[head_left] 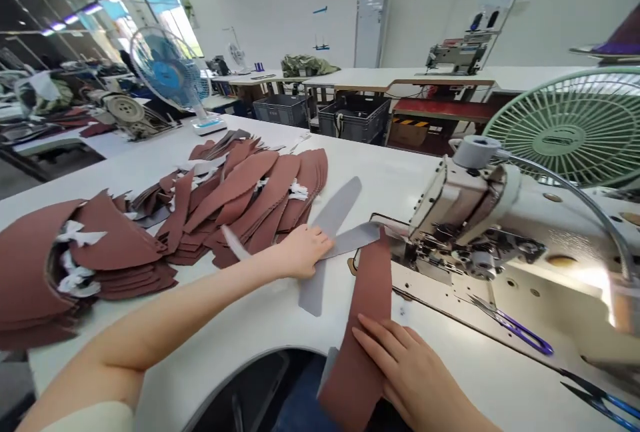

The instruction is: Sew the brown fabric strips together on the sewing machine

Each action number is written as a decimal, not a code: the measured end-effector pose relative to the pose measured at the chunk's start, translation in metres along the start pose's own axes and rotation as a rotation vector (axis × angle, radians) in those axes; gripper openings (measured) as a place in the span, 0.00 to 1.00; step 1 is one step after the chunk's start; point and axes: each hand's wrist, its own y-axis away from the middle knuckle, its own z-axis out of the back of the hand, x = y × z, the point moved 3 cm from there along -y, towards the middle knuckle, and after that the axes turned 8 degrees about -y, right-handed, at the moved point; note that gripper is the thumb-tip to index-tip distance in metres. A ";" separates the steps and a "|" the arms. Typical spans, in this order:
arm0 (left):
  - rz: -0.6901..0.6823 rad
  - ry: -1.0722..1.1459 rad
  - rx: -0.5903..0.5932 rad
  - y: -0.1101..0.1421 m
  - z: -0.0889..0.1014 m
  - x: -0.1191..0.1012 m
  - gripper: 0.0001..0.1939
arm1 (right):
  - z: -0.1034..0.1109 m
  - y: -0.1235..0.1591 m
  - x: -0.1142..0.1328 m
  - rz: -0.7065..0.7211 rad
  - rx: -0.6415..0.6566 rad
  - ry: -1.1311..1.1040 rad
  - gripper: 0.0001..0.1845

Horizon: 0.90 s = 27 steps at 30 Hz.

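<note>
My left hand (307, 252) is closed, its curled fingers on the end of a grey fabric strip (353, 240) that runs toward the sewing machine (475, 219). Under that hand a second grey fabric piece (337, 209) lies on the table. My right hand (405, 365) rests with outstretched fingers on a long brown fabric piece (369, 292); its thumb is hidden. The brown piece's narrow far end lies by the needle area, touching the grey strip. Its near end hangs over the table's curved edge, with a bit of grey showing beneath.
Bundles of brown pieces (270, 199) tied with white strips cover the left of the table. Purple thread snips (520, 332) lie on the machine bed, and blue-handled scissors (600, 399) at right. A green fan (560, 132) and a blue fan (167, 75) stand beyond.
</note>
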 end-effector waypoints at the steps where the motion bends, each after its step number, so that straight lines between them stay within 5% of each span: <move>1: 0.024 0.001 -0.020 -0.007 0.000 -0.003 0.30 | 0.004 -0.001 -0.006 -0.012 -0.001 0.000 0.30; 6: 0.094 0.023 -0.091 -0.041 -0.004 -0.002 0.33 | 0.011 -0.003 -0.037 -0.147 -0.011 0.023 0.21; 13: 0.152 0.109 -0.217 -0.040 -0.010 0.018 0.18 | 0.006 -0.010 -0.022 -0.143 -0.088 0.065 0.16; 20: 0.096 0.173 -0.299 -0.057 0.028 -0.041 0.06 | 0.005 -0.009 -0.035 -0.145 -0.189 0.013 0.15; 24: -0.151 0.247 -0.388 -0.081 0.024 -0.076 0.05 | 0.001 -0.003 -0.038 -0.166 -0.181 0.015 0.18; 27: -0.202 0.431 -0.489 -0.084 0.015 -0.082 0.08 | -0.001 0.001 -0.036 -0.172 -0.197 -0.008 0.17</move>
